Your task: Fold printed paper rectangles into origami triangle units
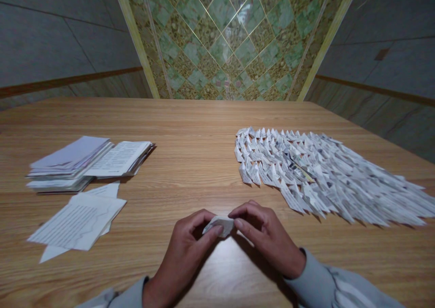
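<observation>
My left hand (185,249) and my right hand (267,235) meet at the near middle of the wooden table (190,163). Both pinch a small folded piece of printed paper (220,224) between thumbs and fingertips, just above the table top. Part of the paper is hidden behind my fingers. Grey sleeves cover both wrists.
A wide spread of several small folded paper pieces (322,172) lies at the right. Stacked booklets and paper (84,160) sit at the left, with loose printed sheets (79,219) in front of them. Tiled walls rise behind the table's far edge.
</observation>
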Available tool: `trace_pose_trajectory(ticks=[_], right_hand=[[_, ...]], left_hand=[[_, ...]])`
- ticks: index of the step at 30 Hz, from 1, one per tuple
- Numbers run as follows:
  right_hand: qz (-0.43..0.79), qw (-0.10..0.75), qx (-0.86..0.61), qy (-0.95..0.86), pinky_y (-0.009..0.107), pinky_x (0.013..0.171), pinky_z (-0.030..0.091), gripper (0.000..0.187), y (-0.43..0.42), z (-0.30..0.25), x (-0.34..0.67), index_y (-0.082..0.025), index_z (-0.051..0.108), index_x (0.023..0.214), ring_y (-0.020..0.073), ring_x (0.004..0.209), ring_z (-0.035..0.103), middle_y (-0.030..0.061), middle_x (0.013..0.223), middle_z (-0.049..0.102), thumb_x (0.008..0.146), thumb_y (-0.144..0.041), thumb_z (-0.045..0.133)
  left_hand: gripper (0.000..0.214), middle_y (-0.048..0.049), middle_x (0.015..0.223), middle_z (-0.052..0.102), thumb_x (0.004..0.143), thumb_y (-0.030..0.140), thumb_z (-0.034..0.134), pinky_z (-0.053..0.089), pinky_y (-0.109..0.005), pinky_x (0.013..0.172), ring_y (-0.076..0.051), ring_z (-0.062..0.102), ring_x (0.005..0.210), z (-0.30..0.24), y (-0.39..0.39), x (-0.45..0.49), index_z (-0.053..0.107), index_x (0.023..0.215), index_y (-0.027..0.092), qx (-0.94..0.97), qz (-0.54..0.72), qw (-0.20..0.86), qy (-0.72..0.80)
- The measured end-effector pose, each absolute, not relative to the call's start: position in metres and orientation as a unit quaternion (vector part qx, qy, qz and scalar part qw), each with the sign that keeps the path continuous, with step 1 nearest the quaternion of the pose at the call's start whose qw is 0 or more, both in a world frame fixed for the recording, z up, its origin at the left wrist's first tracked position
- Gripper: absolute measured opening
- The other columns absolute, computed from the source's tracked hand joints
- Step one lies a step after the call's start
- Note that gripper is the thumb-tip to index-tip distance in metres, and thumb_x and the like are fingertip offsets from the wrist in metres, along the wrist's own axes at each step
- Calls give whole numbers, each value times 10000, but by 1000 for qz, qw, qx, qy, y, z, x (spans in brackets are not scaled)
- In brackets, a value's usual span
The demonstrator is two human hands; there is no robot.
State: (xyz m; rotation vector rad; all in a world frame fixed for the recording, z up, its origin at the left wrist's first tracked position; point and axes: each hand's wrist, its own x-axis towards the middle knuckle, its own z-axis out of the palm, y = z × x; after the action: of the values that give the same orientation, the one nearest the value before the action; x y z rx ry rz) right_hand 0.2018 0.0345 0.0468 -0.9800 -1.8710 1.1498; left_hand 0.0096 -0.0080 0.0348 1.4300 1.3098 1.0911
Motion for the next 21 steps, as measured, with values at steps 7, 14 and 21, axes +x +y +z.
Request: trace_pose_trajectory(ticks=[7,14,21], right_hand=[[341,370,-339,-795,313,730,388,105,28,51,195,-183,698,855,197,813,567,23,787,654,817,-243,775],[385,365,-342,-775,300,692,365,200,27,50,195,-185,636,738,171,740,551,4,709,623,924,-258,631],[374,366,-373,-766,281,644,370,167,28,48,199,-192,584,798,165,728,533,7,749,574,939,-278,558]], left_hand=[[238,-26,696,675,908,337,644,414,-246,614,-165,600,656,33,-11,12,711,746,177,662,402,384,502],[284,-9,642,624,911,332,655,394,-239,595,-147,567,615,28,-12,12,669,673,176,692,374,364,498],[216,-38,738,722,916,320,635,452,-244,642,-177,638,689,39,-9,10,748,789,187,633,411,423,501]])
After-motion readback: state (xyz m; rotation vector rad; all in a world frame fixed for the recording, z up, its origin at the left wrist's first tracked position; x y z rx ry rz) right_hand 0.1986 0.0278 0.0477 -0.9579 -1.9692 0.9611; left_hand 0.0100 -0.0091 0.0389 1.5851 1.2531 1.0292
